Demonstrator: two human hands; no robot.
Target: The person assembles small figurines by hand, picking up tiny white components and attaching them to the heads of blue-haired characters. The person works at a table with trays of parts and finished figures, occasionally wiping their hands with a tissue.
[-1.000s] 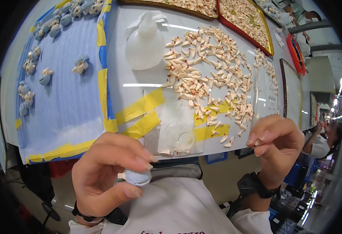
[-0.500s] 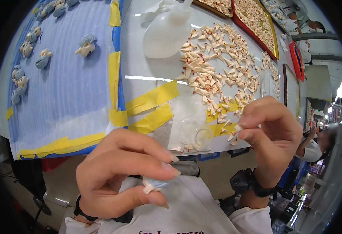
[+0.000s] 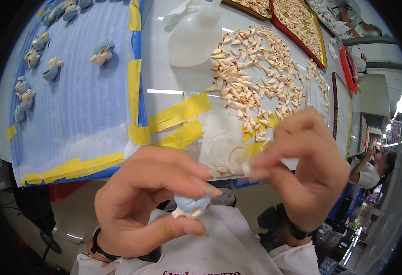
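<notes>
Between the thumb and fingers of my left hand [image 3: 141,197], a small doll head [image 3: 192,206] with pale blue hair and a cream face is gripped over my lap. My right hand [image 3: 308,165] is pinched on a small cream piece [image 3: 246,169], blurred by motion and partly hidden by the fingertips. That hand is beside the clear round plastic cups [image 3: 230,156] near the table's front edge. Many cream, pointed pieces with red tips [image 3: 242,91] lie loose on the table beyond my right hand.
At left, a blue padded sheet [image 3: 86,105] edged with yellow tape carries several similar doll heads [image 3: 102,52]. A translucent plastic bottle [image 3: 194,39] stands beyond the cups. Red-and-gold trays [image 3: 321,64] of cream pieces sit at the back. Other people work at far right.
My right hand has moved left from the loose pieces toward my left hand, with the small piece. The doll head has turned, showing more of its blue hair and face.
</notes>
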